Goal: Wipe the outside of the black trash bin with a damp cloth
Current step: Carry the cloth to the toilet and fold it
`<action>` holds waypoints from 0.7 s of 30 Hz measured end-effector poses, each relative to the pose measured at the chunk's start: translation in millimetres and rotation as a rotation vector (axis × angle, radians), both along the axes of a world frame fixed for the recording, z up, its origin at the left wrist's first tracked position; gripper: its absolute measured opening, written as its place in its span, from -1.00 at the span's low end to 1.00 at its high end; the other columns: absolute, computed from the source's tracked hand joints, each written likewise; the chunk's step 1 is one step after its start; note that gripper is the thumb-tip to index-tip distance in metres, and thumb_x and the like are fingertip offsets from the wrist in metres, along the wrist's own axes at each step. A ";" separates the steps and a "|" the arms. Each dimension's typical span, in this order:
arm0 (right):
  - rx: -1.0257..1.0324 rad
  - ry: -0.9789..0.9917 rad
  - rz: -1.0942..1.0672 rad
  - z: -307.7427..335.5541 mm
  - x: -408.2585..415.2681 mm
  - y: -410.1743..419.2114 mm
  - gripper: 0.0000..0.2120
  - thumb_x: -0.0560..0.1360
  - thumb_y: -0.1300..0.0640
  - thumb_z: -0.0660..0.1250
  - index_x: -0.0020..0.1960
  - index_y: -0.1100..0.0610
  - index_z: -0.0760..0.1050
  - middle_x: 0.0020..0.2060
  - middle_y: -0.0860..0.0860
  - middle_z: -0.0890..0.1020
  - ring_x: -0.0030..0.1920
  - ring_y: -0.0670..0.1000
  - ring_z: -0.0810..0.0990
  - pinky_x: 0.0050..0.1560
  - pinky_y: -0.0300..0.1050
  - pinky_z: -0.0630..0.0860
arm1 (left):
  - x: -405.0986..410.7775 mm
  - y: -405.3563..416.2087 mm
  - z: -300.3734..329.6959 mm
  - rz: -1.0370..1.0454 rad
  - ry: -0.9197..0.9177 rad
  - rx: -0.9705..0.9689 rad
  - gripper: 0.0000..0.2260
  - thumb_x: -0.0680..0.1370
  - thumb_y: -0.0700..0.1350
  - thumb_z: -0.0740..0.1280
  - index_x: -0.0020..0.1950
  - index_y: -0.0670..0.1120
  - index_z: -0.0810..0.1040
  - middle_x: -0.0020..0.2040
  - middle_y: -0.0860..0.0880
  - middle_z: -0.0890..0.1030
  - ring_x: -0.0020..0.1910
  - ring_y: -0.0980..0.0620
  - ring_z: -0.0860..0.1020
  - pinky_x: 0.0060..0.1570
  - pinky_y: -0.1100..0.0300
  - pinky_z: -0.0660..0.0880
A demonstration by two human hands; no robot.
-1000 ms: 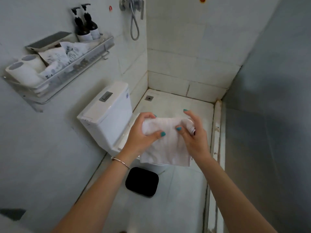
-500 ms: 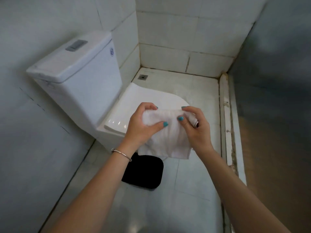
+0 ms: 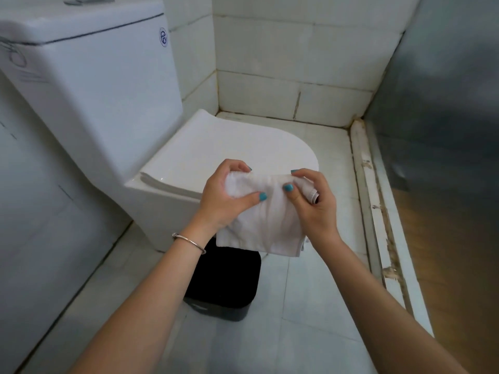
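Closer now to black trash bin (image 3: 224, 282) beside toilet (image 3: 113, 109); left hand (image 3: 224, 198) and right hand (image 3: 313, 203) both pinching white cloth (image 3: 264, 222) above it.

Only sign: small round blue logo (image 3: 163, 37) on side face of toilet tank (image 3: 108, 76), upper corner nearest tiled wall, just under tank lid. Characters inside ring too small to read. No other text, number or label legible.

Two hands, left (image 3: 224, 201) and right (image 3: 314, 203), one white cloth (image 3: 266, 225), one black bin (image 3: 226, 279), one toilet (image 3: 108, 98), one bracelet (image 3: 189, 242).
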State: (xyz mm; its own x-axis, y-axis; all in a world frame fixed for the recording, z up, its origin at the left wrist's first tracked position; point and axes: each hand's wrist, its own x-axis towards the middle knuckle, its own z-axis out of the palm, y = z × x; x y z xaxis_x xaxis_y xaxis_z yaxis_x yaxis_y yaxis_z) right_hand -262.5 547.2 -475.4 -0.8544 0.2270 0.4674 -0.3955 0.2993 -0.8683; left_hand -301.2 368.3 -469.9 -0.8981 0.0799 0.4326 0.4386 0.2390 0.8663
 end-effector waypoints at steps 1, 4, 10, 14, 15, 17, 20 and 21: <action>-0.004 0.004 -0.001 -3.5 -0.4 0.1 -0.71 0.47 0.23 0.44 0.01 -0.12 0.47 -0.05 -0.36 0.58 0.03 -0.30 0.54 0.02 -0.39 0.44 | -1.3 -0.3 -2.6 -0.007 0.008 -0.007 -0.58 0.23 -0.10 0.58 -0.05 0.06 0.45 -0.08 0.16 0.54 -0.02 0.28 0.50 0.06 0.43 0.36; -0.009 0.026 -0.008 -9.1 -0.5 -0.7 -0.73 0.48 0.22 0.43 0.01 -0.10 0.47 -0.03 -0.26 0.59 0.04 -0.28 0.54 0.04 -0.37 0.46 | -3.2 -1.7 -6.7 -0.011 0.015 -0.021 -0.58 0.23 -0.12 0.60 -0.05 0.06 0.46 -0.08 0.17 0.55 -0.02 0.27 0.51 0.05 0.42 0.37; -0.033 0.051 -0.023 -4.2 8.9 -6.4 -0.75 0.48 0.23 0.43 0.01 -0.07 0.48 -0.02 -0.23 0.59 0.05 -0.28 0.54 0.06 -0.37 0.45 | 3.8 -7.1 0.5 -0.020 0.035 -0.042 -0.56 0.26 -0.19 0.62 -0.04 0.05 0.45 -0.07 0.16 0.54 -0.02 0.30 0.49 0.04 0.45 0.36; -0.029 0.070 -0.031 16.2 25.8 -8.5 -0.74 0.48 0.21 0.43 0.01 -0.12 0.48 -0.03 -0.31 0.59 0.06 -0.25 0.55 0.10 -0.30 0.48 | 19.4 -9.4 24.4 -0.026 0.064 -0.057 -0.57 0.25 -0.17 0.62 -0.03 0.00 0.46 -0.07 0.18 0.53 -0.04 0.34 0.49 0.01 0.48 0.35; -0.033 0.086 -0.034 22.6 32.1 -8.7 -0.74 0.48 0.21 0.42 0.01 -0.12 0.48 -0.02 -0.30 0.59 0.07 -0.24 0.55 0.11 -0.26 0.48 | 25.3 -9.5 32.1 -0.026 0.080 -0.053 -0.57 0.25 -0.17 0.62 -0.03 0.00 0.46 -0.07 0.18 0.53 -0.04 0.35 0.49 0.01 0.49 0.35; -0.048 0.110 -0.038 34.2 47.5 -8.7 -0.73 0.48 0.21 0.42 0.03 -0.12 0.48 0.00 -0.27 0.59 0.08 -0.23 0.54 0.13 -0.20 0.50 | 39.3 -9.0 46.4 -0.034 0.113 -0.047 -0.57 0.24 -0.17 0.62 -0.05 0.03 0.46 -0.08 0.18 0.54 -0.04 0.35 0.49 0.02 0.48 0.35; -0.054 0.114 -0.050 48.1 74.2 -6.5 -0.67 0.49 0.18 0.41 0.14 -0.14 0.43 0.03 -0.41 0.53 0.09 -0.30 0.50 0.16 -0.25 0.48 | 65.0 -8.4 63.5 -0.048 0.139 -0.041 -0.58 0.24 -0.18 0.62 -0.05 -0.01 0.48 -0.09 0.17 0.54 -0.05 0.36 0.48 0.02 0.48 0.34; -0.052 0.115 -0.054 51.9 84.3 -5.2 -0.64 0.50 0.17 0.41 0.20 -0.12 0.42 0.06 -0.44 0.50 0.11 -0.34 0.48 0.16 -0.31 0.46 | 74.3 -8.3 68.5 -0.056 0.140 -0.042 -0.58 0.25 -0.19 0.62 -0.04 -0.05 0.49 -0.08 0.17 0.54 -0.06 0.35 0.48 0.01 0.48 0.34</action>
